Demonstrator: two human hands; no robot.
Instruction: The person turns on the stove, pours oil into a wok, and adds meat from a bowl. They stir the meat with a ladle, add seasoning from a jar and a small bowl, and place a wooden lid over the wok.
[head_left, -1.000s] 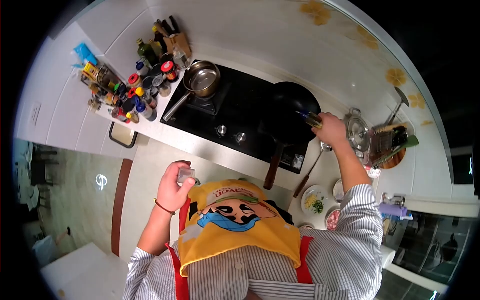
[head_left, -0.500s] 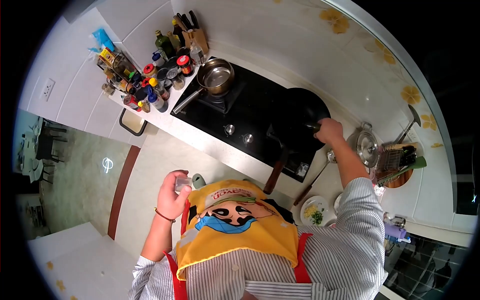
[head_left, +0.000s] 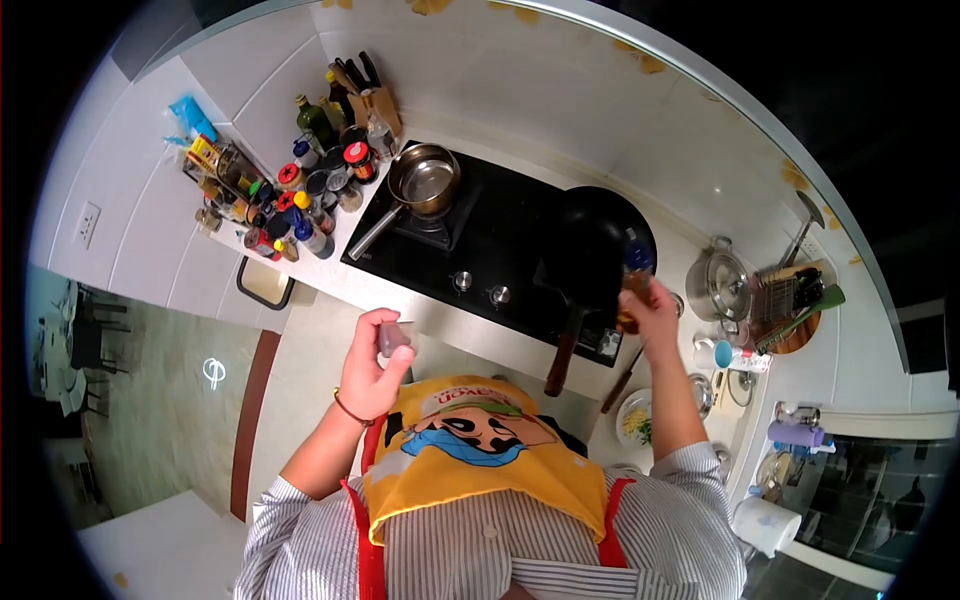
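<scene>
My left hand (head_left: 376, 365) is closed around a small clear cup (head_left: 394, 338), held in front of the counter's edge. Over the right side of the black wok (head_left: 590, 235), my right hand (head_left: 655, 312) grips a bottle (head_left: 634, 286) with amber-brown contents and a blue top. Blur hides the bottle's label and whether its top is on. The wok sits on the right part of the black hob (head_left: 510, 230), its wooden handle (head_left: 565, 350) pointing toward me. Below my right forearm is a white plate (head_left: 627, 428) with chopped yellow and green pieces.
A steel saucepan (head_left: 424, 180) stands on the left burner. Several sauce bottles and jars (head_left: 315, 190) crowd the counter's left end. On the right are a lidded steel pot (head_left: 718, 284), a utensil rack (head_left: 790, 300) and a blue-and-white cup (head_left: 714, 353). A long-handled utensil (head_left: 622, 385) lies beside the hob.
My right hand has drawn back toward me, and the bottle's blue top and amber body now show. The left hand with the cup has shifted slightly right and up. The camera view has tilted.
</scene>
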